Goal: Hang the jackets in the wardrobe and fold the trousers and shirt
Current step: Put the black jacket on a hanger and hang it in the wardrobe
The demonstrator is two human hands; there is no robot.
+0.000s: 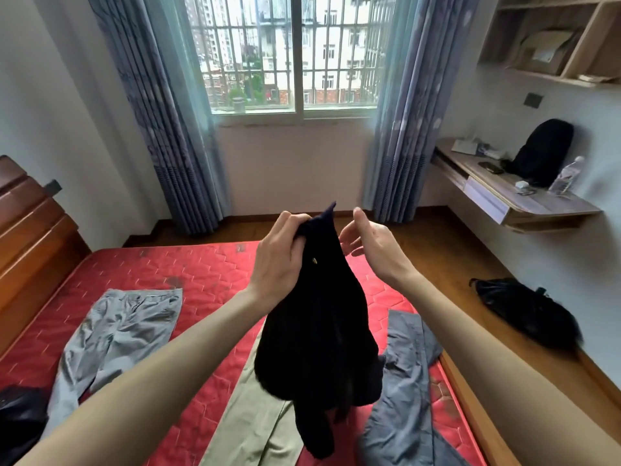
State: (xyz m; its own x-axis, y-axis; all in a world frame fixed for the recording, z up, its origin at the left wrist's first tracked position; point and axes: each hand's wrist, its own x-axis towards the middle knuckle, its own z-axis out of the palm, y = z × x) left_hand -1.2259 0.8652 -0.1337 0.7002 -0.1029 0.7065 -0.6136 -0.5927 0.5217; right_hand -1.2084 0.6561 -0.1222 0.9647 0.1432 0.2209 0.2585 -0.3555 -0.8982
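Above the red mattress point(141, 264), dark jacket point(319, 331) in left hand's point(279, 260) grip, right hand point(366, 243) open beside it.

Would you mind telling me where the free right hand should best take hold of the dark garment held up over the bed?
Judging by its pose, the top edge: the dark navy garment hangs bunched from the left hand. The open right hand could pinch the raised corner from the right.
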